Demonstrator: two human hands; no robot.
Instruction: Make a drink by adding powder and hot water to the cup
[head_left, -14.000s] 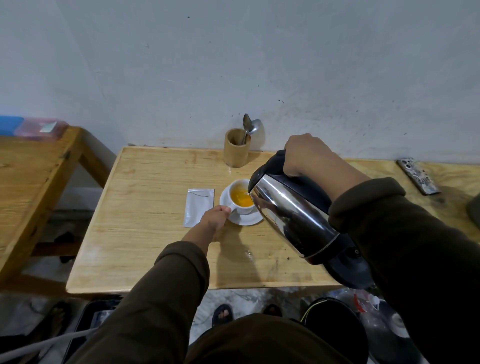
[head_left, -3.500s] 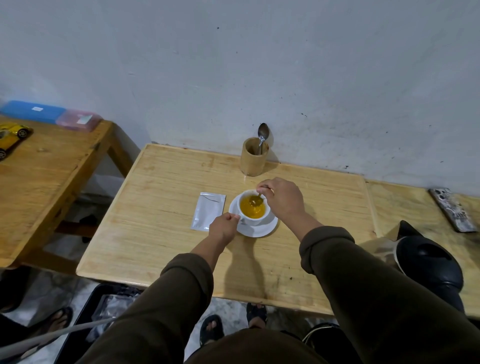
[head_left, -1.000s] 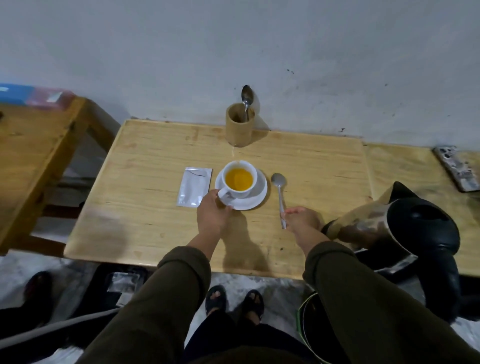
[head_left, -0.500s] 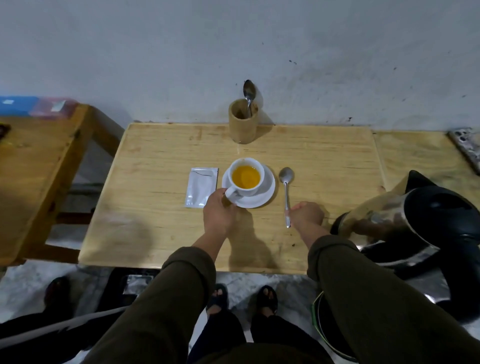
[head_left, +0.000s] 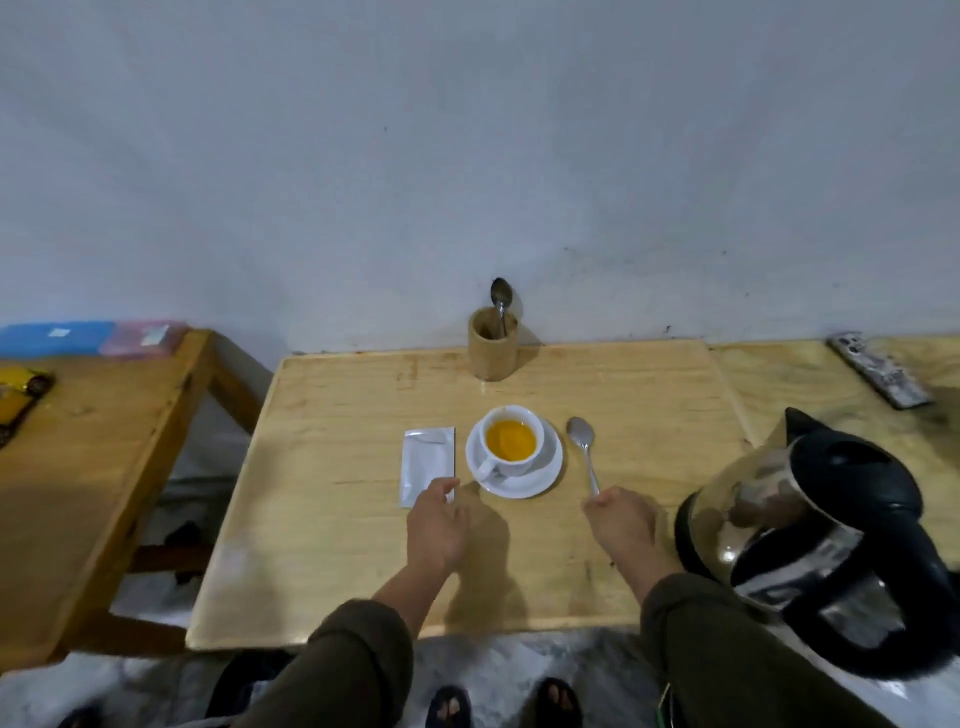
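Note:
A white cup (head_left: 511, 441) filled with orange drink stands on a white saucer (head_left: 540, 480) in the middle of the wooden table (head_left: 337, 545). Left of it lies a flat silver powder sachet (head_left: 428, 462). My left hand (head_left: 436, 525) hovers open just below the sachet and cup, touching neither. A metal spoon (head_left: 582, 449) lies flat on the table right of the saucer. My right hand (head_left: 618, 519) has curled fingers pinching the tip of the spoon's handle. A steel and black kettle (head_left: 810, 535) stands at the right.
A bamboo holder (head_left: 492, 345) with another spoon stands against the wall behind the cup. A phone (head_left: 878, 369) lies at the far right. A second wooden table (head_left: 78, 467) with boxes is at the left. My feet show below the table's front edge.
My left hand has let go of the cup's handle and drawn back toward me. The spoon now rests flat on the table, with my right hand at its handle tip.

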